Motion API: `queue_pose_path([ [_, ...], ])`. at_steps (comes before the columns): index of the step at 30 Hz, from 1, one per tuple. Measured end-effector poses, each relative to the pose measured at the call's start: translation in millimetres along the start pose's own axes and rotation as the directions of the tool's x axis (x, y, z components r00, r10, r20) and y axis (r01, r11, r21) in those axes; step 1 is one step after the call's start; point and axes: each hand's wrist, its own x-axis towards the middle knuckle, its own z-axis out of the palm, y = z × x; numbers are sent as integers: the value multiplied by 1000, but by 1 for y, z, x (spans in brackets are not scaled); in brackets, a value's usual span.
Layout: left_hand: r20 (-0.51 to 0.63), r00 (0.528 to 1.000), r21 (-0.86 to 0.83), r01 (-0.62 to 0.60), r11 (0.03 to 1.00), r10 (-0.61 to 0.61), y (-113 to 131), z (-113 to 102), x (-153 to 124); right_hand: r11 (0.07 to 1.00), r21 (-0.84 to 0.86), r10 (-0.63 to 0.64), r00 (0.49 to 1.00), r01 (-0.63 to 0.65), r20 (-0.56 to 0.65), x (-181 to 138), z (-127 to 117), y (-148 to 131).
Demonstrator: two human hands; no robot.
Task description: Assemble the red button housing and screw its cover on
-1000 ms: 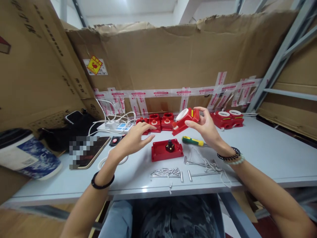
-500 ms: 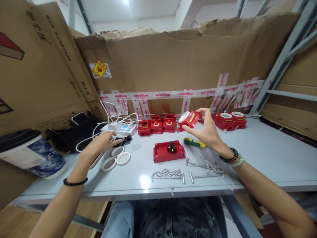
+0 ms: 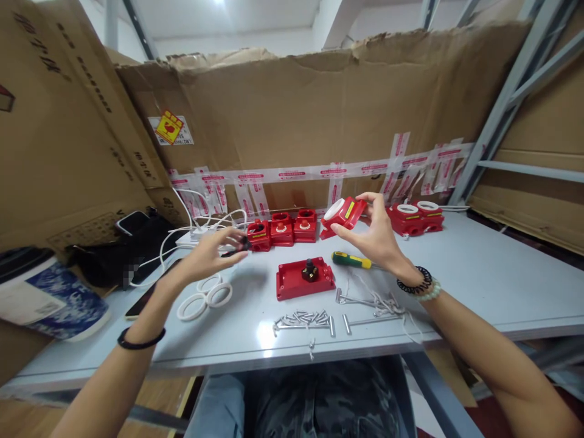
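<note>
My right hand (image 3: 374, 234) holds a red plastic housing (image 3: 345, 215) with a white ring on its top, tilted, above the grey table (image 3: 479, 274). My left hand (image 3: 210, 250) is raised over the table's left part and pinches a small black piece (image 3: 241, 245) between its fingertips. Below it lie three white rings (image 3: 205, 297). A red base plate with a black knob (image 3: 305, 277) lies flat between my hands.
Three red housings (image 3: 281, 228) stand in a row at the back, two more (image 3: 416, 217) at the right. A green-handled screwdriver (image 3: 351, 260), screws (image 3: 303, 317) and metal pins lie near the front edge. A power strip with white cables, a phone and a paper cup are at the left. Cardboard walls surround the table.
My left hand went left to the rings and black parts, then rose back toward the centre pinching a small black piece. My right hand kept the red housing up, turning it slightly.
</note>
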Motion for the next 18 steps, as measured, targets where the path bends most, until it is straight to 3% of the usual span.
queue_pose_path([
  [4,82,938,-197,-316,928,336,68,34,26,1000,-23,-11,1000,11,-20,1,-2,3],
  [6,77,912,-193,-382,904,402,84,50,38,1000,-24,-18,1000,18,-18,2,-2,5],
  [10,104,895,-189,-410,892,434,85,68,48,1000,-17,-20,1000,20,-10,2,-3,2],
  [18,148,899,-186,-383,905,411,83,72,45,1000,-18,-20,1000,20,-8,0,-1,-1],
])
